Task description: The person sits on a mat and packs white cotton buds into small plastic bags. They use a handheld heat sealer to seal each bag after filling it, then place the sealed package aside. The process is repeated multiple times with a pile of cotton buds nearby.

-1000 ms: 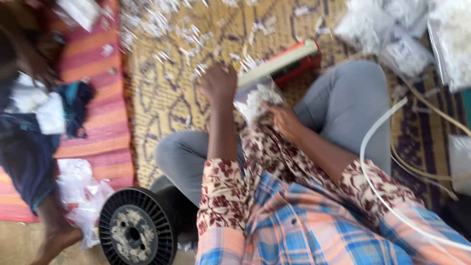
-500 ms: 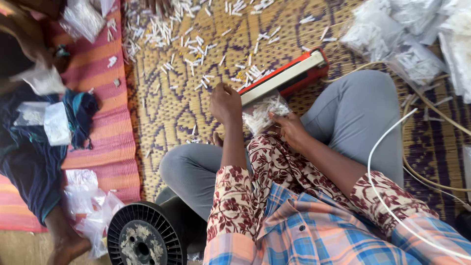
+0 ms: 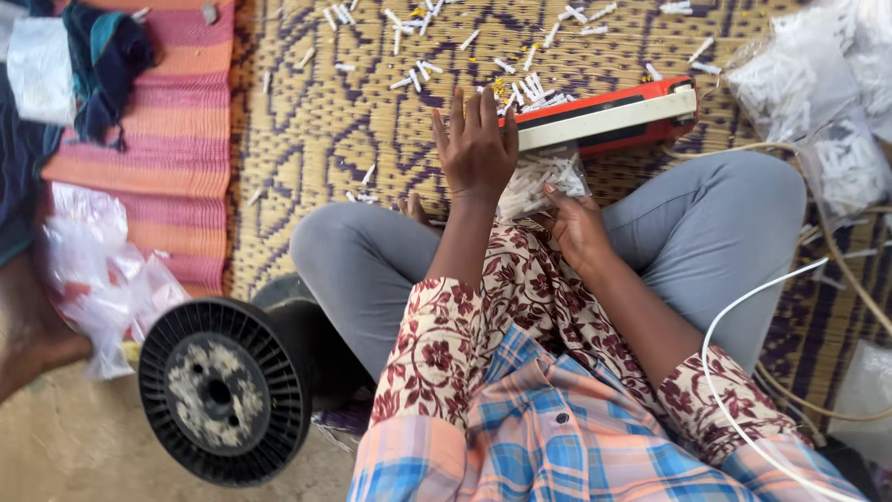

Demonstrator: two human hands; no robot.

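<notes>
I sit cross-legged on a woven mat (image 3: 316, 121). My left hand (image 3: 476, 139) lies flat, fingers spread, on the left end of a red and white heat sealer (image 3: 613, 116) in front of my knees. My right hand (image 3: 576, 223) grips the near end of a clear plastic bag (image 3: 539, 181) filled with small white pieces. The bag's far edge lies under the sealer's bar. Several loose white pieces (image 3: 418, 65) are scattered on the mat beyond the sealer.
A black spool (image 3: 223, 390) stands by my left knee. Filled clear bags (image 3: 808, 93) pile up at the far right. A white tube (image 3: 743, 307) and tan cords (image 3: 855, 279) curve past my right leg. Striped cloth (image 3: 158, 139), crumpled plastic bags (image 3: 93, 270) and another person's leg (image 3: 28, 335) are at left.
My left hand has moved from the bag onto the sealer's end and now lies flat on it. The right hand keeps its hold on the bag. The view has closed in.
</notes>
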